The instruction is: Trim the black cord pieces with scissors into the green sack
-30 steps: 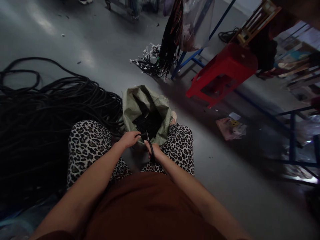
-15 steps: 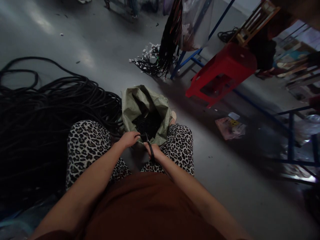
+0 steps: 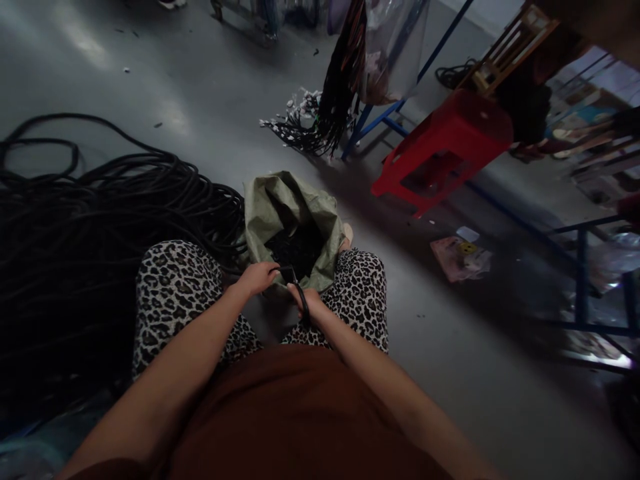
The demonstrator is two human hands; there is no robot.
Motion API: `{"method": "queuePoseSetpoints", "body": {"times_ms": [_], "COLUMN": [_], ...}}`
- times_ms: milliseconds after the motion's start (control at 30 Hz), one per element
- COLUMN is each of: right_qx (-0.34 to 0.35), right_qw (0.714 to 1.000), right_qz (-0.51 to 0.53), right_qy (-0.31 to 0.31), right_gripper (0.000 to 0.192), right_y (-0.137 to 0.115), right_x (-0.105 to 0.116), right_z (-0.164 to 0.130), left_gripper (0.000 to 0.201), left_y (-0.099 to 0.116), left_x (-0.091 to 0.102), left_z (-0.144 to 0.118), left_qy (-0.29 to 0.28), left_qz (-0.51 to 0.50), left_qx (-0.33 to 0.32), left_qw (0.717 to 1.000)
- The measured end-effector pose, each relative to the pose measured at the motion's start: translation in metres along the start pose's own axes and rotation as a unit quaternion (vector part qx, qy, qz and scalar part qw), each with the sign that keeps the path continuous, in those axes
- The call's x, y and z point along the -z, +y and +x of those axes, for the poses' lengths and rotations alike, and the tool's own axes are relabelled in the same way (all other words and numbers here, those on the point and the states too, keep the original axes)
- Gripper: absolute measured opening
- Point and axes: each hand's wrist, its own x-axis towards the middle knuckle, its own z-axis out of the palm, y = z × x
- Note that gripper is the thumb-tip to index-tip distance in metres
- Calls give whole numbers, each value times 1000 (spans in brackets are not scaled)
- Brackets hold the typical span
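Note:
My left hand [image 3: 260, 277] is closed on a black cable, whose end [image 3: 284, 269] sticks out to the right over the near rim of a green woven sack [image 3: 257, 233]. Beside it my right hand [image 3: 311, 303] grips scissors with black handles [image 3: 303, 305]. Their blades [image 3: 294, 272] point up at the cable end; whether they touch it is too small to tell. Dark pieces [image 3: 295, 247] lie inside the sack, which stands open between my knees. To the left spreads a big heap of black cable [image 3: 165, 187], and the held one seems to run from that side.
A red plastic stool [image 3: 450, 147] stands ahead on the right, with a person [image 3: 525, 100] behind it. Black cables with white ends [image 3: 310, 123] hang from a blue metal frame [image 3: 383, 117]. A pink packet [image 3: 455, 259] lies on the floor at right.
Both hands stay almost in place. The scissor blades look slightly shifted and the cable end shows a little differently; the view has moved only a touch.

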Motion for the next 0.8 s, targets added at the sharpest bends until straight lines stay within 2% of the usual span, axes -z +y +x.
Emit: {"method": "queuePoseSetpoints", "body": {"times_ms": [200, 467, 800], "right_qx": [-33, -7, -6], "right_qw": [997, 998, 998], "right_qz": [48, 23, 15], "right_qy": [-42, -66, -59], "right_gripper": [51, 51, 50], "right_y": [1, 7, 8], "right_x": [-1, -4, -6], "right_z": [3, 11, 17], "left_gripper": [34, 34, 35], "left_y": [3, 1, 1], "left_x": [4, 2, 1], "left_z": [-1, -1, -2], "left_qy": [16, 16, 1], "left_qz": [-4, -6, 15], "left_qx": [13, -3, -39], "left_qw": [1000, 1000, 999]}}
